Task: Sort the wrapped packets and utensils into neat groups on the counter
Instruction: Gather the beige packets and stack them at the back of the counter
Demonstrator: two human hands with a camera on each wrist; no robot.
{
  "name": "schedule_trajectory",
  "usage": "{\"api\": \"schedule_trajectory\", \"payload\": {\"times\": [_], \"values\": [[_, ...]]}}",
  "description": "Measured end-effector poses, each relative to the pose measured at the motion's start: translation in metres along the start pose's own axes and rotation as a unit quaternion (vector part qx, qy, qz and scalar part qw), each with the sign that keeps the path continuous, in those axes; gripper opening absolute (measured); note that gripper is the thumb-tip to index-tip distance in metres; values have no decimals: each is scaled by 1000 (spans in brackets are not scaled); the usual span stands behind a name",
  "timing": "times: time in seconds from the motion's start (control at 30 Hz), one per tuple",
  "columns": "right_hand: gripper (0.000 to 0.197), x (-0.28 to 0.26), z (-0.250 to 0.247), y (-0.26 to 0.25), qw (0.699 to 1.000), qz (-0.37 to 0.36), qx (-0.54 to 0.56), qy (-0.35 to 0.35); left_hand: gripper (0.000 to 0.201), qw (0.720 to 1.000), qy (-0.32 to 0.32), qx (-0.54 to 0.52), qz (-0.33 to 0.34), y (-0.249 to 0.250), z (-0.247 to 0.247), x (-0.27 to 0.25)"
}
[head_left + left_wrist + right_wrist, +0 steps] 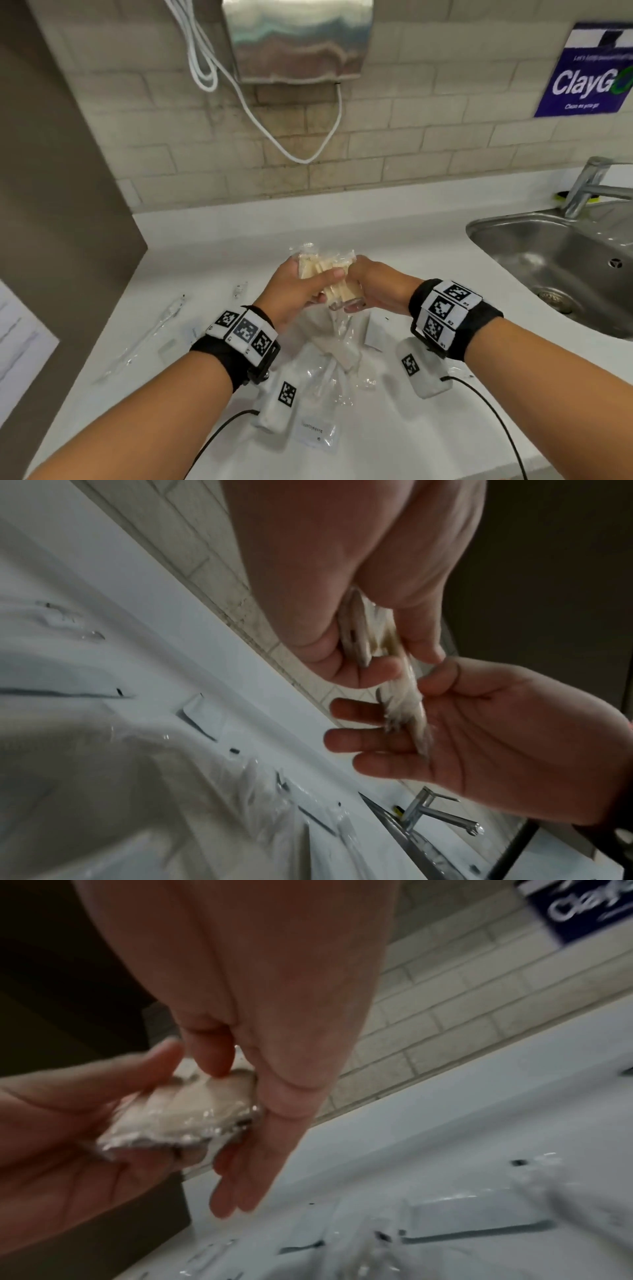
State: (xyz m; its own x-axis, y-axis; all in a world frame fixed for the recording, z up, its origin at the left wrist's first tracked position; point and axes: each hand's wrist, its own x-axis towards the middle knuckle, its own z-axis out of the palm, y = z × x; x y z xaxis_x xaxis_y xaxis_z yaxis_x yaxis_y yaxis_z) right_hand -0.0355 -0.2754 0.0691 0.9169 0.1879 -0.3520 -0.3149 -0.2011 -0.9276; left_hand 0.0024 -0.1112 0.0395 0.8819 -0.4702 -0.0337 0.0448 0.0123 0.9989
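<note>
Wrapped packets [323,279], a small bundle of pale cream sticks in crinkled clear film, held up over the white counter [394,233] at the centre of the head view, loose film ends sticking up at 12 o'clock. Gripped from 9 o'clock by the left hand [294,291], thumb curled across the front of the bundle; clasped from 3 o'clock by the right hand [373,291], fingers wrapped under the lower end. Below the hands, at 6 o'clock, a loose heap of clear wrappers [329,366] lying on the counter, with a printed sachet [313,433] nearer still. At 9 o'clock of the heap, a long wrapped utensil [150,337] lying aslant, apart from the rest. Steel sink [555,260] and tap [589,185] at 3 o'clock, blue sign [585,72] on the tiled wall at 2 o'clock. In the left wrist view, blurred: bundle [387,669] seen edge-on, thin and whitish, pinched between the left hand's [342,574] thumb and fingers at 12 o'clock, its lower end lying against the palm of the right hand [496,737] at 4 o'clock, those fingers only loosely bent. In the right wrist view, also blurred: bundle [181,1112] glossy and off-white, resting in the left palm [68,1137] at 9 o'clock, right hand [274,1015] closing on its far end from above.
</note>
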Motion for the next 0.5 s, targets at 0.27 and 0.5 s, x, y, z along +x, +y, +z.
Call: {"api": "schedule_trajectory", "payload": {"times": [0.27, 0.5], "values": [[20, 61, 18, -42, 989, -77, -123, -8, 39, 995, 85, 22, 40, 17, -35, 27], [17, 111, 17, -61, 992, -73, 25, -98, 26, 984, 167, 64, -3, 23, -60, 69]]}}
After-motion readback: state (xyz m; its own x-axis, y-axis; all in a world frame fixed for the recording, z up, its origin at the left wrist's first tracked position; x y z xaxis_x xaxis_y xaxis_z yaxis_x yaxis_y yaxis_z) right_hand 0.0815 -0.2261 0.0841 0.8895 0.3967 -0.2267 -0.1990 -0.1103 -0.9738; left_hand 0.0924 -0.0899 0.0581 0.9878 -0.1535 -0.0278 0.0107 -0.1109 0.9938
